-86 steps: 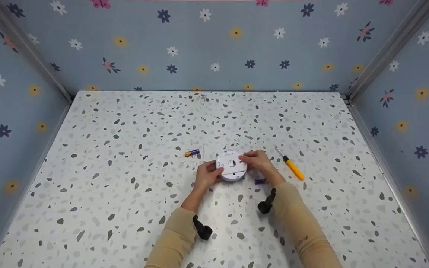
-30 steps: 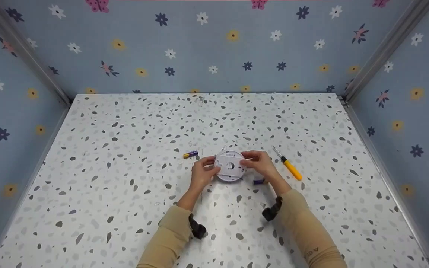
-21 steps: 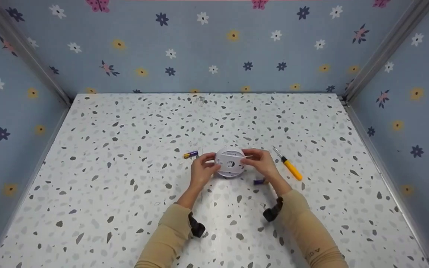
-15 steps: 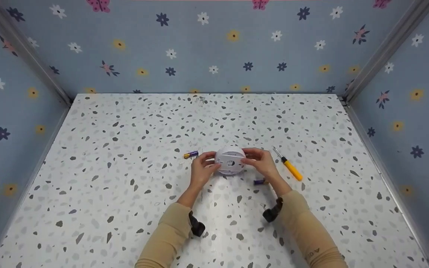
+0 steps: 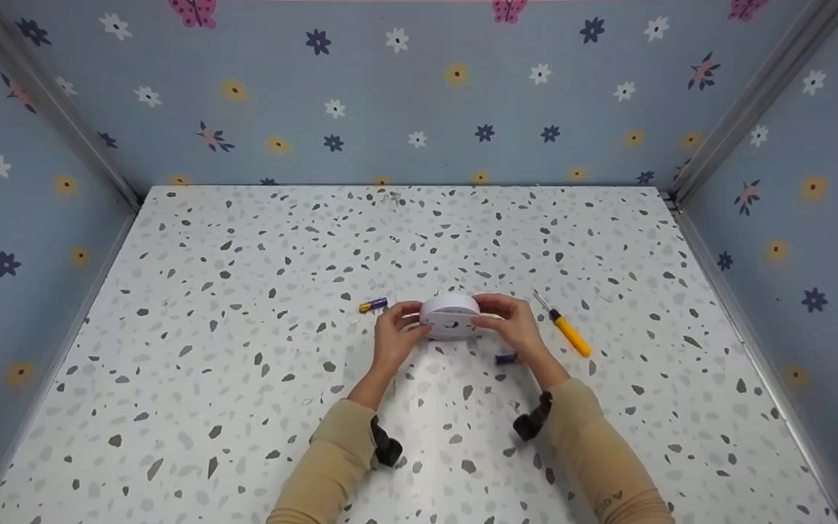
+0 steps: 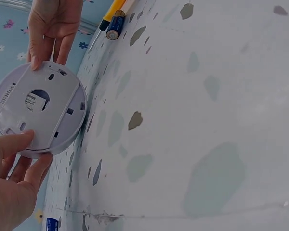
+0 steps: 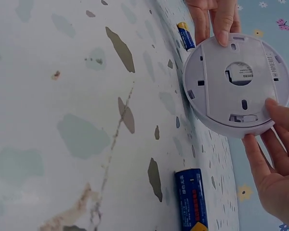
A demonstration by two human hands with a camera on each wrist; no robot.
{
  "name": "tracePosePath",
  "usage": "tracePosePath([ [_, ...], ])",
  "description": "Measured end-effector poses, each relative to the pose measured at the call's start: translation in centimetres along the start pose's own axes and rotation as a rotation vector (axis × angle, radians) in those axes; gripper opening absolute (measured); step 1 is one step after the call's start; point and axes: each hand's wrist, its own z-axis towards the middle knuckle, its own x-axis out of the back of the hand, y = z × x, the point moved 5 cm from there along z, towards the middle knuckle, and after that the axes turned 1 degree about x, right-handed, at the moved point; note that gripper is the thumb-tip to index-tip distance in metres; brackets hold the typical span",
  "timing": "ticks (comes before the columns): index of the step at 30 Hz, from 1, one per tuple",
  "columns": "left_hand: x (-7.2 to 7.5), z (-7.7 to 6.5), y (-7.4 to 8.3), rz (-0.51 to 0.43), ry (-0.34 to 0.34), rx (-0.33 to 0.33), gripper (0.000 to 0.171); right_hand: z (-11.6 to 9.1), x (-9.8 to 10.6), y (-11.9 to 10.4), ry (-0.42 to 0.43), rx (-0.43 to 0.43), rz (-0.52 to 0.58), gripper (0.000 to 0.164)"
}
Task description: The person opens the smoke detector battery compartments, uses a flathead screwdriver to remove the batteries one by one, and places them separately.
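Observation:
Both hands hold a round white smoke detector (image 5: pixel 451 304) by its opposite sides, thumbs on the back face and fingers behind the rim. It is tipped up, with its back toward me. In the right wrist view, the back plate (image 7: pixel 216 72) has a round central hole, through which a printed label shows, and several slots. My left hand (image 5: pixel 394 338) grips the left edge, and my right hand (image 5: pixel 517 331) the right edge. The detector's front is hidden. A blue-and-yellow battery (image 5: pixel 373 305) lies beyond the left hand; another battery (image 5: pixel 506 359) lies beside the right wrist.
A yellow-handled screwdriver (image 5: pixel 569 333) lies right of the right hand, tip pointing away. The white speckled table (image 5: pixel 244 407) is enclosed at the back and sides by blue flowered panels (image 5: pixel 419 94).
The smoke detector has been tilted from nearly flat to steeply upright, so its curved white side now shows on top. Both hands keep their hold. Batteries and screwdriver stay where they were.

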Motion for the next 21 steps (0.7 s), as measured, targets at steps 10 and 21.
tracePosePath([
  [10, 0.1, -0.1, -0.8, 0.057, 0.001, 0.048, 0.035, 0.1, 0.3, 1.0, 0.004, -0.019, 0.019, 0.038],
  [21, -0.1, -0.4, -1.0, 0.085, -0.071, 0.147, 0.049, -0.9, 0.1, -0.7, -0.01, -0.008, 0.02, 0.036],
])
